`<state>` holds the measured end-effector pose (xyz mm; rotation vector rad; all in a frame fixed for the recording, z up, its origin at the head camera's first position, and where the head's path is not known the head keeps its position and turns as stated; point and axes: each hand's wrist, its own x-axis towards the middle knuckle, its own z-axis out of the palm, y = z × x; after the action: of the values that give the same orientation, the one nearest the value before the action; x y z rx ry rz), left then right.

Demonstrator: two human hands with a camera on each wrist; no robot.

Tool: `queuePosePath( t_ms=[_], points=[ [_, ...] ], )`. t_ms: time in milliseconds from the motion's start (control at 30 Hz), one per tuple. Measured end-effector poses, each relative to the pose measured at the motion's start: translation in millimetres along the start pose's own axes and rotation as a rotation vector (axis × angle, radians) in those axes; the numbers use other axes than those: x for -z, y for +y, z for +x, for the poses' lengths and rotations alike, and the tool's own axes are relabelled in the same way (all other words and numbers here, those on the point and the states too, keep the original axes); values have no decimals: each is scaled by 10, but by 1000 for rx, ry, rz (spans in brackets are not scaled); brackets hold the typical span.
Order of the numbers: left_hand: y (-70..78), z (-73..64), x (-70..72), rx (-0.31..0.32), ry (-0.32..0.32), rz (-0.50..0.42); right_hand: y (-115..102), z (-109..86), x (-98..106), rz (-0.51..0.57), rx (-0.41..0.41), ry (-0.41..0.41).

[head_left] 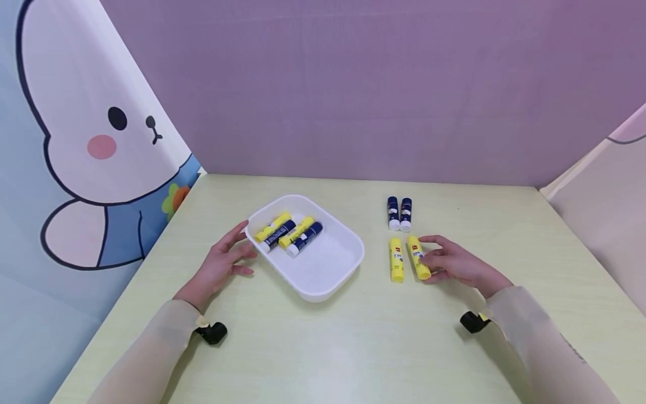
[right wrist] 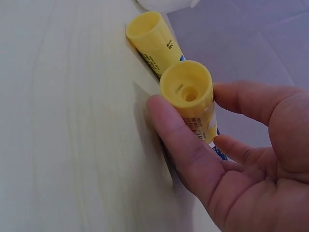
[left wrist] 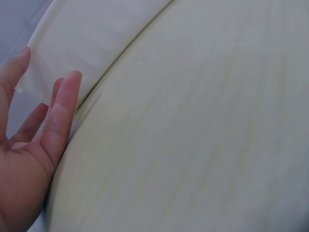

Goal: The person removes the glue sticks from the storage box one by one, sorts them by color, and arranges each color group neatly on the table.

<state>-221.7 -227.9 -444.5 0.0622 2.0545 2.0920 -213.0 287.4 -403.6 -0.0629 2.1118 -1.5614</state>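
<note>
pale sleeves [head_left: 151, 345], left hand [head_left: 220, 262] spread, touching white tray [head_left: 330, 264], right hand [head_left: 456, 262] pinching yellow glue stick [head_left: 416, 255]

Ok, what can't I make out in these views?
Head: print on dark blue tubes, too small to read.
Left wrist: inside of white tray, hidden by its wall; its top, cut off by the picture edge.
Right wrist: far end of the held yellow tube, hidden by its body and fingers.
</note>
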Motion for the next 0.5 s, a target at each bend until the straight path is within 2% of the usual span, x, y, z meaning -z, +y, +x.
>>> queuePosePath(
  t_ms=[500],
  points=[
    [12, -13, -4, 4, 6, -2, -65, 66, -21, -146, -13, -50]
  ],
)
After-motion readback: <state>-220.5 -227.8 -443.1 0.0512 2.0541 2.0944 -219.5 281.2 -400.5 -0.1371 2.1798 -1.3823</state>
